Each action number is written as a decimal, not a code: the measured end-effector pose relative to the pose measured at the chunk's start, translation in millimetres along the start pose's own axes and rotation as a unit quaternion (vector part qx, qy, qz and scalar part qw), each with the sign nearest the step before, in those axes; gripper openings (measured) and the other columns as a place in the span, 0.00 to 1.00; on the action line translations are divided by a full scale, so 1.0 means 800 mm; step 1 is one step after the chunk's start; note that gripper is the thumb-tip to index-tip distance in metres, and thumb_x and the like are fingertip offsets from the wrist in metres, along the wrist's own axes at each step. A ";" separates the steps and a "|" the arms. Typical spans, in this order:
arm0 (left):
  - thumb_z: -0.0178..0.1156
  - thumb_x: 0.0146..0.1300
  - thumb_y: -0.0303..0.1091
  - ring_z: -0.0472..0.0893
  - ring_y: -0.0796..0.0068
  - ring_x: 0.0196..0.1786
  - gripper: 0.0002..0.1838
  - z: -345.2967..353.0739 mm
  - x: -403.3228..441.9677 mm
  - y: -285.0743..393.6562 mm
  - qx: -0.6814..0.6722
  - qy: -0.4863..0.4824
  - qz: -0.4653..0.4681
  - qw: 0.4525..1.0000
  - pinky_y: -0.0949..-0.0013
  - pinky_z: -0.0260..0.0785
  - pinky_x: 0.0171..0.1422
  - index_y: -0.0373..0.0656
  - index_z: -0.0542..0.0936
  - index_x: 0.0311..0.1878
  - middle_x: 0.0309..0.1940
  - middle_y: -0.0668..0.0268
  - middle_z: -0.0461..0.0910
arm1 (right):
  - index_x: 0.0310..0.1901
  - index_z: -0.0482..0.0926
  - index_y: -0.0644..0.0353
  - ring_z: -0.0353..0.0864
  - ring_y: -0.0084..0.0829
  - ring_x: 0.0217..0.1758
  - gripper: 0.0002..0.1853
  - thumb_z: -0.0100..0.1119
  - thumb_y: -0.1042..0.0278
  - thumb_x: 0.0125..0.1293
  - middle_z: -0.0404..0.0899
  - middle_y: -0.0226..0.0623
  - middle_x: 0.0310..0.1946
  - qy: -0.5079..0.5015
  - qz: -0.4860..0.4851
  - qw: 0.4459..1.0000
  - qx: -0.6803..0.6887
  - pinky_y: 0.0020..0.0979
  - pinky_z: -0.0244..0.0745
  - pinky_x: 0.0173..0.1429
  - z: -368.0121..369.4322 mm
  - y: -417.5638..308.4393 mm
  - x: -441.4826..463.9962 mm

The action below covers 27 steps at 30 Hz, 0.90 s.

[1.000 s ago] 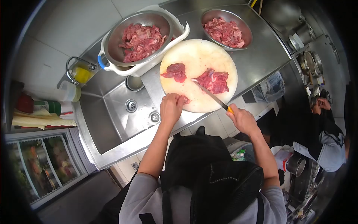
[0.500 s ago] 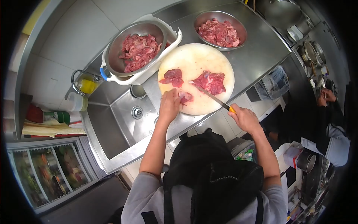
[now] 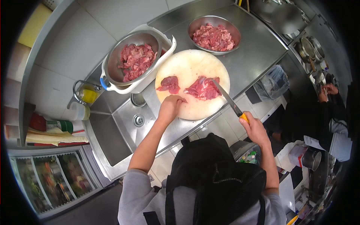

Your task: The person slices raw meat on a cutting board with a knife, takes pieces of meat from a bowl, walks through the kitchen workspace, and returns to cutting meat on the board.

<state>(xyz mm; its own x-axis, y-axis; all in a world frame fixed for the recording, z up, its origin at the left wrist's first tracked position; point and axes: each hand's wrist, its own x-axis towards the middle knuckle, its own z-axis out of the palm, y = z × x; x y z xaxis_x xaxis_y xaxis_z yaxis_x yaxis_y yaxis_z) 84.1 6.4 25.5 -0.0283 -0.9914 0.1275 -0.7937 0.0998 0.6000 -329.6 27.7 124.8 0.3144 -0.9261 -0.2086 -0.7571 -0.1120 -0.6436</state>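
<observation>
My right hand (image 3: 255,129) grips a knife (image 3: 233,104) by its yellow handle, the blade tip resting at the right edge of a large piece of raw meat (image 3: 203,88). That piece lies spread on a round, pale cutting board (image 3: 202,60). At the board's lower left edge, my left hand (image 3: 171,108) is closed, with a small scrap of meat (image 3: 183,100) showing at its fingertips; most of the scrap is hidden. Just above this hand, a smaller piece of meat (image 3: 169,84) lies on the board.
A steel bowl of cut meat (image 3: 138,62) sits in a white plastic tub (image 3: 170,47) by the sink (image 3: 112,131). Another bowl of meat (image 3: 213,36) stands behind the board. A lined bin (image 3: 275,82) is beyond the counter edge. Another person (image 3: 311,112) works at right.
My left hand has closed over the small scrap near the board's edge. The knife has swung from the big piece's left side to its right, its tip now pointing up and left.
</observation>
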 end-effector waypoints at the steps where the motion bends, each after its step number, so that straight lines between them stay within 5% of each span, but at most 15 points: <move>1: 0.66 0.79 0.37 0.87 0.66 0.44 0.10 -0.002 0.006 -0.002 -0.131 -0.041 -0.096 0.986 0.65 0.82 0.52 0.43 0.89 0.54 0.49 0.61 0.90 | 0.63 0.75 0.58 0.87 0.67 0.46 0.20 0.57 0.51 0.84 0.87 0.61 0.38 0.004 0.003 1.000 0.012 0.57 0.79 0.50 0.001 0.003 -0.003; 5: 0.61 0.85 0.41 0.87 0.75 0.44 0.14 0.001 0.009 -0.002 -0.379 -0.056 -0.195 0.903 0.69 0.81 0.53 0.41 0.86 0.59 0.51 0.64 0.90 | 0.63 0.75 0.59 0.87 0.67 0.47 0.20 0.57 0.51 0.84 0.87 0.61 0.38 0.013 0.025 0.999 0.038 0.56 0.79 0.50 0.007 0.012 -0.014; 7: 0.58 0.87 0.42 0.87 0.77 0.48 0.15 -0.010 0.006 0.035 -0.547 -0.072 -0.233 0.801 0.68 0.83 0.52 0.40 0.84 0.57 0.49 0.66 0.88 | 0.62 0.75 0.59 0.87 0.67 0.47 0.20 0.58 0.50 0.84 0.87 0.61 0.38 0.015 0.031 0.997 0.064 0.56 0.79 0.51 0.008 0.014 -0.017; 10: 0.59 0.86 0.43 0.88 0.75 0.47 0.14 0.005 0.001 0.039 -0.581 -0.066 -0.239 0.776 0.69 0.82 0.52 0.42 0.83 0.60 0.49 0.66 0.88 | 0.62 0.76 0.57 0.88 0.66 0.48 0.20 0.58 0.49 0.84 0.88 0.60 0.40 -0.004 0.062 0.996 0.058 0.55 0.80 0.52 0.008 0.011 -0.017; 13: 0.60 0.85 0.45 0.87 0.75 0.50 0.16 0.005 -0.001 0.050 -0.573 -0.059 -0.247 0.780 0.68 0.83 0.56 0.44 0.82 0.62 0.50 0.67 0.88 | 0.64 0.75 0.52 0.89 0.62 0.50 0.21 0.56 0.45 0.84 0.89 0.58 0.44 -0.014 0.066 0.996 0.059 0.56 0.81 0.53 0.023 0.032 -0.015; 16: 0.70 0.78 0.33 0.87 0.72 0.52 0.19 0.006 0.001 0.048 -0.532 -0.065 -0.175 0.826 0.68 0.82 0.56 0.43 0.78 0.66 0.52 0.63 0.87 | 0.63 0.74 0.51 0.89 0.62 0.52 0.22 0.53 0.41 0.85 0.89 0.55 0.46 -0.013 0.035 0.998 0.051 0.59 0.81 0.56 0.024 0.033 -0.016; 21: 0.67 0.80 0.33 0.86 0.74 0.49 0.18 -0.006 0.039 0.037 -0.443 -0.095 -0.093 0.887 0.70 0.80 0.54 0.40 0.78 0.66 0.51 0.63 0.88 | 0.62 0.74 0.49 0.88 0.62 0.52 0.21 0.53 0.41 0.85 0.88 0.55 0.45 0.010 0.052 0.997 0.060 0.60 0.80 0.57 0.001 0.017 -0.040; 24: 0.63 0.83 0.30 0.85 0.68 0.62 0.16 -0.019 0.061 0.057 -0.417 -0.047 -0.062 0.906 0.65 0.80 0.65 0.35 0.77 0.67 0.61 0.60 0.84 | 0.62 0.76 0.50 0.88 0.62 0.51 0.22 0.53 0.41 0.85 0.88 0.55 0.43 0.055 0.054 0.994 0.076 0.60 0.81 0.55 0.012 0.041 -0.057; 25: 0.63 0.83 0.30 0.85 0.68 0.64 0.17 -0.020 0.071 0.047 -0.410 -0.045 -0.053 0.910 0.64 0.80 0.67 0.34 0.77 0.68 0.63 0.59 0.84 | 0.63 0.77 0.54 0.88 0.63 0.48 0.20 0.58 0.47 0.84 0.88 0.57 0.41 0.061 0.086 0.993 0.062 0.56 0.81 0.52 0.011 0.040 -0.062; 27: 0.60 0.84 0.30 0.85 0.69 0.62 0.16 -0.029 0.087 0.050 -0.383 -0.027 0.005 0.924 0.67 0.81 0.63 0.35 0.77 0.68 0.60 0.58 0.85 | 0.64 0.78 0.56 0.89 0.64 0.48 0.21 0.60 0.48 0.83 0.89 0.57 0.42 0.090 0.105 0.989 0.048 0.53 0.82 0.51 0.007 0.038 -0.080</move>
<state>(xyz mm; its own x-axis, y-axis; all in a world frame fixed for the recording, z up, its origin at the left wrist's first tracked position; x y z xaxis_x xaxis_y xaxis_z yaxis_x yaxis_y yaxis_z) 64.9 -56.8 76.8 -0.0794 -0.9908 0.1093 -0.1322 0.1192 0.9840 -369.5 85.7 114.1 0.0424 -0.9754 -0.2163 -0.7345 0.1163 -0.6685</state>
